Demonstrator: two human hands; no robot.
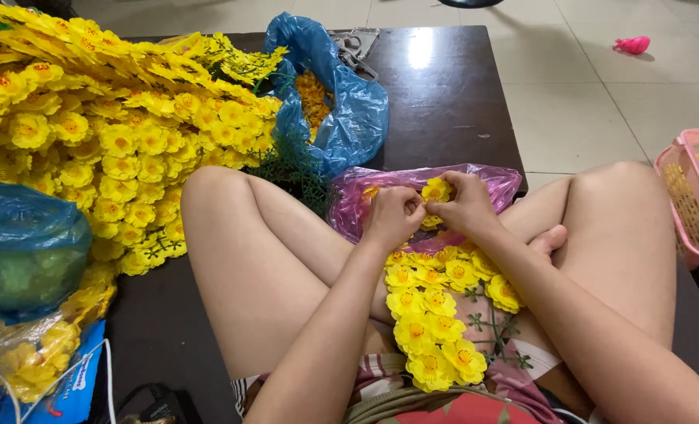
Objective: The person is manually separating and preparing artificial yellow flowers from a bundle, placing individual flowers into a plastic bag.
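Landmark: the pink plastic bag lying open on the dark bench, just ahead of the person's crossed legs.
Left hand: the left hand is pinching closed on the near edge of a yellow artificial flower, right over the pink bag's mouth.
Right hand: the right hand is gripping the same flower from the other side, fingertips meeting the left hand's.
Flower in hand: it is sitting between both hands, just above the pink bag (its stem or peg is hidden by the fingers).
Finished branch: a branch of yellow flowers with green stems is resting on the lap, nearer the person than the pink bag.
Doing it well: judging from the grip, keeping the pinch close to the flower's centre and pressing squarely should spare the petals.
Surroundings: a big heap of flower branches and a blue bag are lying beyond and left of the pink bag; a pink basket is standing well off to its right.
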